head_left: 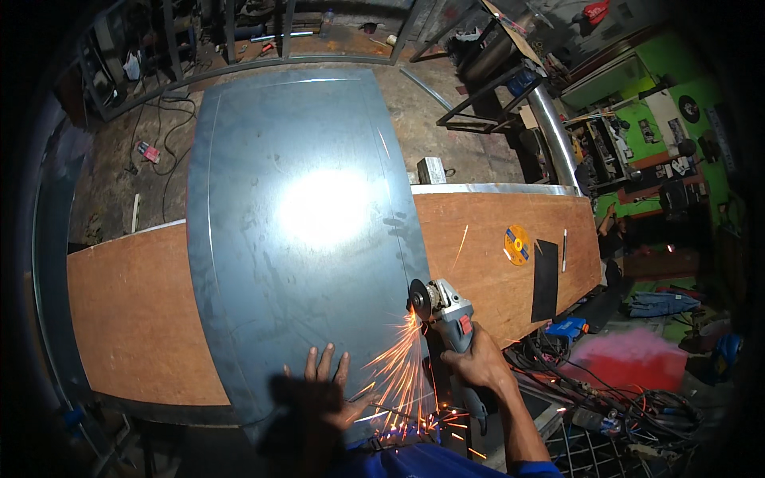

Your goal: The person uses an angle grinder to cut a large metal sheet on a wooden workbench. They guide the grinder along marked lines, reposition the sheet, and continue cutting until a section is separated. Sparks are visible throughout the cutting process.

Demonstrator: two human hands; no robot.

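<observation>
A large grey metal sheet [271, 143] lies across a brown wooden tabletop [127, 319], with thin lines marked along its edges. My right hand [478, 362] is wrapped round an angle grinder [457, 319]. Its dark disc meets the sheet near the right edge, and orange sparks [406, 350] spray from there toward me. Flat on the sheet, left of the sparks, my left hand [335, 390] rests with its fingers spread. Shadow covers part of that hand.
Right on the tabletop lie a yellow disc [516, 244], a dark flat strip [545, 280] and a white pen-like stick [565, 250]. A metal block [431, 170] sits beyond the table. Tangled cables [637, 426] lie at lower right. A metal frame [239, 65] stands at the back.
</observation>
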